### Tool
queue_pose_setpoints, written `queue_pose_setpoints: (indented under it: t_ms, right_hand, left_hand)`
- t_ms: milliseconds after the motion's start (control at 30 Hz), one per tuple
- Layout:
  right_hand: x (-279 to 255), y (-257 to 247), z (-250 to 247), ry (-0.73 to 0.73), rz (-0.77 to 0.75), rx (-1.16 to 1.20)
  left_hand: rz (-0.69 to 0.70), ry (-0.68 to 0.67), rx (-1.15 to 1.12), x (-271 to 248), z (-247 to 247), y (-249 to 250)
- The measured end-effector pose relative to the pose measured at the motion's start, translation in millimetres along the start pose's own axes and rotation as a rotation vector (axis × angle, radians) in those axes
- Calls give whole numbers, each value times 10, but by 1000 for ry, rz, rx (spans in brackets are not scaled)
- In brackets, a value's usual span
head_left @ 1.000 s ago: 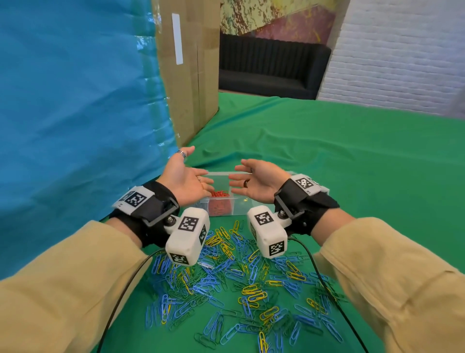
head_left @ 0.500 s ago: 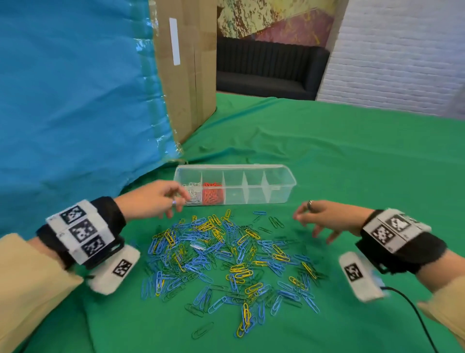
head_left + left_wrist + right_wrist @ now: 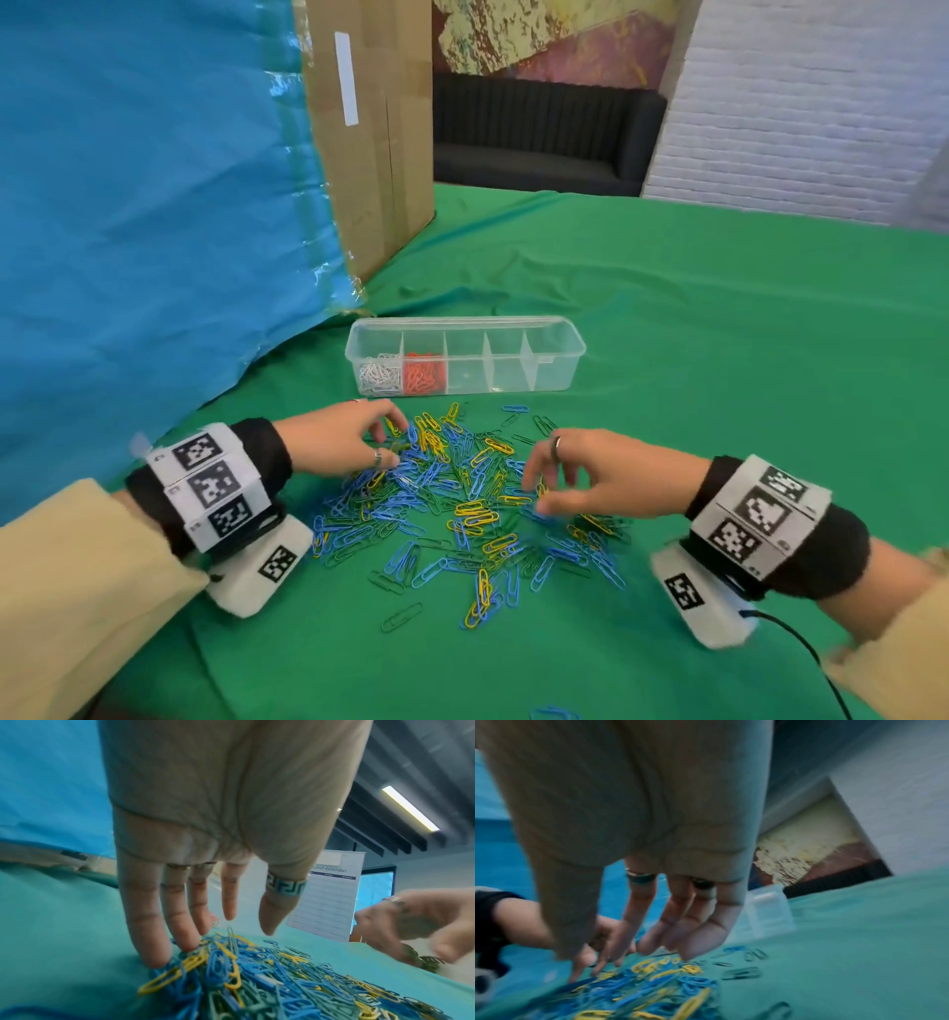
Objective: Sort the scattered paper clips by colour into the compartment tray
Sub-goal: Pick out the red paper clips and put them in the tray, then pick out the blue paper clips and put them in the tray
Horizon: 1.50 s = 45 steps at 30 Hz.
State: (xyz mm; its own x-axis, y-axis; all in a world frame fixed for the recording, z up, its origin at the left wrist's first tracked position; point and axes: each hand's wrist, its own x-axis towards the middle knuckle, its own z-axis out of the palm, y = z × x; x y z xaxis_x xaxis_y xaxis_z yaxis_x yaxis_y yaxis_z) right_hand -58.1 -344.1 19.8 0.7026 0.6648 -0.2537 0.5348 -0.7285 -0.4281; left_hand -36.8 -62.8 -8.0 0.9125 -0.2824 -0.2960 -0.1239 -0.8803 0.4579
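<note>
Clips [image 3: 462, 509] heaped on green cloth [image 3: 719, 385], near side of tray [image 3: 560, 360]; white, red clips in two left compartments. Left wrist: left hand [image 3: 205, 841] released, fingertips [image 3: 154, 957] touching heap. Right wrist: blurred; right hand [image 3: 654, 841] fingers extended over clips, grasp unclear.

A green-clothed table [image 3: 719, 360] carries a clear compartment tray [image 3: 560, 372], a near heap of blue, yellow and green paper clips [image 3: 462, 509], and a cardboard box [image 3: 375, 154].
</note>
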Motion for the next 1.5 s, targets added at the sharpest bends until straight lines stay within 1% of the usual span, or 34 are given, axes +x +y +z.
queue_pose_setpoints:
  t_ms: [33, 100, 167, 200, 267, 333, 567, 633, 733, 800, 833, 933, 967, 1000, 1100, 1200, 1267, 1333, 1433, 1500]
  right_hand:
    - [-64, -98, 13, -60, -67, 11]
    - [-175, -271, 109, -236, -146, 59]
    - [-240, -384, 276, -359, -180, 1]
    - [-258, -417, 361, -383, -192, -73]
    - [-264, -476, 486, -369, -207, -271]
    - [-246, -504, 536, -332, -208, -346]
    - [-82, -409, 401, -292, -107, -313]
    - [12, -339, 326, -237, -46, -321]
    - [189, -211, 163, -93, 32, -350]
    - [335, -205, 60, -30, 13, -264]
    - [413, -239, 27, -21, -23, -203]
    - [639, -421, 31, -76, -152, -136]
    - [707, -459, 63, -103, -172, -155]
    - [766, -481, 96, -125, -176, -185]
    - [858, -429, 135, -156, -119, -231]
    - [902, -351, 87, -114, -54, -199]
    - [970, -375, 76, -74, -48, -153]
    - [1063, -453, 97, -70, -44, -122]
    - [1194, -598, 175, -94, -21, -169]
    - [1254, -637, 212, -72, 3, -213]
  left_hand:
    - [23, 22, 56, -34, -9, -10]
    - [49, 4, 142, -104, -6, -29]
    - [57, -51, 186, -147, 29, -52]
    - [54, -76, 192, -155, 44, -65]
    - [46, -94, 175, -149, 59, -97]
    - [38, -99, 148, -124, 49, -135]
    - [45, -127, 70, -60, -15, -197]
    - [61, -107, 78, -39, -25, -198]
    - [107, -40, 100, -24, -45, -192]
    - [135, -9, 96, -47, -73, -167]
    - [145, -25, 103, -65, -85, -150]
    - [136, -153, 183, -94, -81, -131]
    - [138, -165, 203, -80, -72, -144]
    - [144, -149, 209, -59, -72, -162]
    - [132, -51, 214, 8, -104, -231]
    - [115, 6, 210, 39, -140, -288]
    - [94, -20, 219, 46, -142, -301]
    - [63, -79, 222, 58, -136, -307]
    - [54, -122, 164, 75, -138, -350]
    - [45, -124, 109, 79, -155, -394]
